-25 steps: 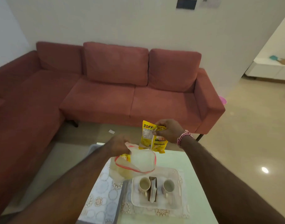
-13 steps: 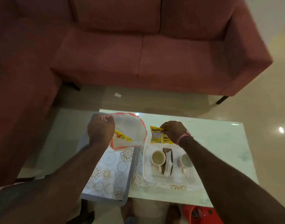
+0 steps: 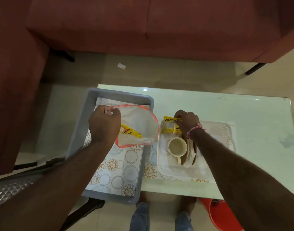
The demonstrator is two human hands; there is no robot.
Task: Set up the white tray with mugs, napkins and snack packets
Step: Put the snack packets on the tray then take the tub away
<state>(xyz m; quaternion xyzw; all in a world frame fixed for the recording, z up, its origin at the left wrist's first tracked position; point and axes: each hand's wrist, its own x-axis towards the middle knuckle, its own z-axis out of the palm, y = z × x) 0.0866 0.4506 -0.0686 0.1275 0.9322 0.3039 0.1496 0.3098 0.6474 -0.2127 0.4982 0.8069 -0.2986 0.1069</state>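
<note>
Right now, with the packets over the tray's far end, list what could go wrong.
1. The right hand pinches the yellow snack packets by one top edge only; they may slip or land against the mug close below.
2. The left hand holds the clear bag open in the air above the grey bin; the packet inside could slide out if it tips.

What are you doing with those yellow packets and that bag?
A person is setting up a snack tray. Their right hand pinches yellow snack packets at the far end of the white tray, which sits on the table. A mug and folded napkins are already on that tray. Their left hand holds a clear plastic bag with one more yellow packet inside, above a grey tray.
</note>
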